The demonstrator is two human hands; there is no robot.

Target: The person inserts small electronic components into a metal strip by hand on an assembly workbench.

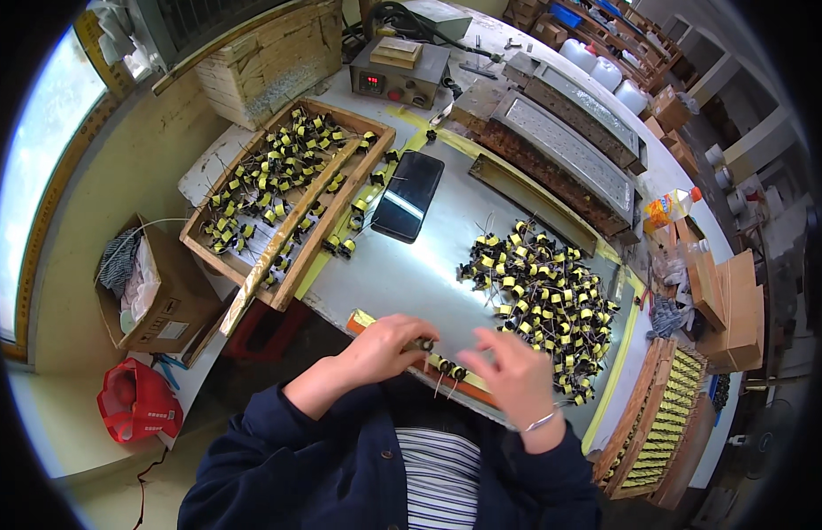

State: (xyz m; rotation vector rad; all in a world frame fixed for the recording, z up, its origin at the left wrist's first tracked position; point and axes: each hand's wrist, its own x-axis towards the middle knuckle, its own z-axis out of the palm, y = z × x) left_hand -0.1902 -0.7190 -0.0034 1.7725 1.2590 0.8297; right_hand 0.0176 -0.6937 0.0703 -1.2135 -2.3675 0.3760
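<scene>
The left hand (391,343) pinches a small dark piece (423,344); the blurred right hand (514,373) seems spread. Few black-and-yellow wired coils (445,367) line up lower centre; the centre-right heap (552,300), I'd judge, is left.

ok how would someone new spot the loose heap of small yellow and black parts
On the smooth grey worktable, look right of the flat, glossy black phone. There sits the heap of small yellow-and-black wired parts; unlike those in the brown wooden tray, they pile directly on the tabletop.
</scene>
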